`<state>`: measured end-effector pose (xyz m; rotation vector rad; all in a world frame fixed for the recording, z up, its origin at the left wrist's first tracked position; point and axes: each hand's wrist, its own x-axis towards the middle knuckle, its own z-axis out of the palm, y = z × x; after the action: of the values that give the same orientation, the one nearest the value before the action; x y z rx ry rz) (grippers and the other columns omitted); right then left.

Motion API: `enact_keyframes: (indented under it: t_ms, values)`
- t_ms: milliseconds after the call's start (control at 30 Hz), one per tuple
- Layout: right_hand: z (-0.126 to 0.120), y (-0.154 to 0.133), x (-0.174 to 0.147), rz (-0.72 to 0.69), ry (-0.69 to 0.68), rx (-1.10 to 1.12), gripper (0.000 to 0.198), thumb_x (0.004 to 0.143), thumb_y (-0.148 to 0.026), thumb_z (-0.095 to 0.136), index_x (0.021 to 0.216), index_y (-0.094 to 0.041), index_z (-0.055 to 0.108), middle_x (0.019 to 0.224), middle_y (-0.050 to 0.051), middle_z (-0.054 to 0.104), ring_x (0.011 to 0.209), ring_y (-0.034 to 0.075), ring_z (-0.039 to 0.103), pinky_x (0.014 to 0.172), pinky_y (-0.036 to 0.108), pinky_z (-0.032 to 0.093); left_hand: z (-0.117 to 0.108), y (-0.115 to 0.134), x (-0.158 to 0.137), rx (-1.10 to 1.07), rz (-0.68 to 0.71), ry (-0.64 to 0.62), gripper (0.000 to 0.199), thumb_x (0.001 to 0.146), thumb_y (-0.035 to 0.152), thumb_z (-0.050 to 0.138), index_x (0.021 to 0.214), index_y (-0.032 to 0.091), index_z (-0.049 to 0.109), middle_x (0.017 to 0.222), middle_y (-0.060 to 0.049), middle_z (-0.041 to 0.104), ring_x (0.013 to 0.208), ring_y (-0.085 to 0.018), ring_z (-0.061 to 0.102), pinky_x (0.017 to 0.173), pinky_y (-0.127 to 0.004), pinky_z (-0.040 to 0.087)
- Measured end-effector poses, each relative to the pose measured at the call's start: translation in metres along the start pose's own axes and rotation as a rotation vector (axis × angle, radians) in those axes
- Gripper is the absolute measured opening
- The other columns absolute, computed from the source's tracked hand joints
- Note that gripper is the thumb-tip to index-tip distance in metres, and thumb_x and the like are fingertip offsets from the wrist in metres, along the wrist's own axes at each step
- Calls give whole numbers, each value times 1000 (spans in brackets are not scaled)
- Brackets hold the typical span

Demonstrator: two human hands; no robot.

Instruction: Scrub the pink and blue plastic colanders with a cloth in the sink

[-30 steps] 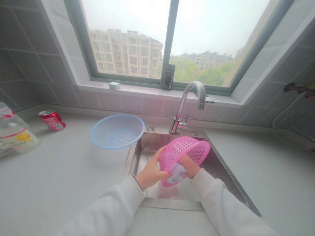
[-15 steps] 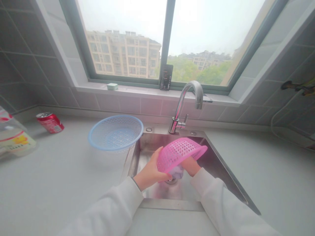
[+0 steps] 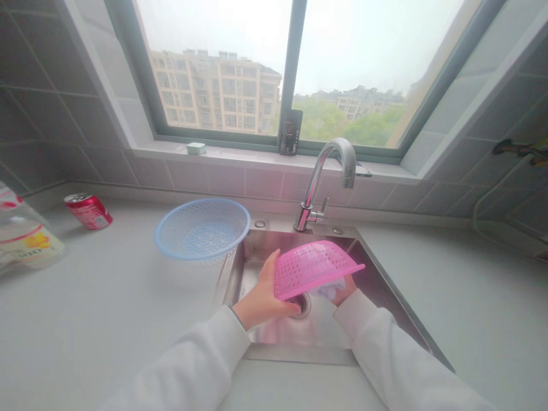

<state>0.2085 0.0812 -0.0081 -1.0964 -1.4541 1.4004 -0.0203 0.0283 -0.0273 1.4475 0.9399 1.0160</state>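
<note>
Over the steel sink (image 3: 299,355) a pink plastic basket (image 3: 314,264) with a perforated wall is tilted, its opening facing down and toward me. My left hand (image 3: 269,294) grips the basket's left rim, thumb along the near edge. Under the right side of the basket is my right hand (image 3: 345,290), closed on a pale lavender cloth (image 3: 329,289) and partly hidden by the basket. The cloth is pressed up inside or just below the basket; exactly where it touches cannot be seen. The drain (image 3: 303,305) shows below the basket.
A chrome faucet (image 3: 319,188) arches behind the sink. Left of the sink, a blue mesh basket (image 3: 203,231) overlaps its edge. Farther left are a red can (image 3: 88,211) and a clear bottle (image 3: 25,240). A small green box (image 3: 196,148) rests on the windowsill.
My right hand has moved to the right under the pink basket with the cloth. The basket's right side has tipped lower, and more of the drain shows.
</note>
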Motion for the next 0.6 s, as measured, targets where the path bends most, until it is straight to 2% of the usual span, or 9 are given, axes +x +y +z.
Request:
enact_keyframes:
  t_ms: [133, 233, 333, 500, 600]
  values:
    - [3, -13, -5, 77, 99, 308, 73, 91, -76, 32, 137, -28, 60, 143, 14, 66, 134, 39, 60, 102, 55, 54, -2, 5, -3, 4, 3, -20, 148, 56, 39, 97, 166, 30, -1, 169, -19, 22, 156, -44, 23, 127, -62, 16]
    - [4, -18, -6, 54, 141, 273, 78, 95, -73, 15, 153, -28, 45, 154, 12, 57, 140, 36, 55, 105, 54, 53, -3, 7, -3, 41, -24, -33, 148, 57, 36, 97, 166, 27, -3, 170, -21, 19, 157, -44, 21, 127, -62, 14]
    - [5, -18, -6, 34, 136, 213, 81, 95, -72, 8, 158, -30, 36, 156, 11, 55, 142, 33, 54, 106, 54, 53, -2, 9, -3, 57, -66, -45, 147, 57, 30, 94, 165, 25, -5, 169, -22, 20, 157, -43, 23, 127, -62, 15]
    - [5, -15, -8, 53, 114, 287, 78, 94, -75, 15, 150, -33, 49, 146, 9, 64, 139, 35, 57, 107, 55, 52, 1, 13, -2, 38, -83, -77, 138, 57, 24, 92, 163, 26, 4, 160, -20, 36, 148, -41, 39, 126, -61, 21]
    - [1, -11, -8, 50, 125, 375, 79, 90, -83, 23, 141, -34, 58, 145, 9, 65, 140, 36, 55, 108, 55, 51, 2, 12, -2, 31, -68, -101, 135, 60, 23, 90, 162, 26, 3, 157, -19, 42, 146, -38, 44, 125, -60, 25]
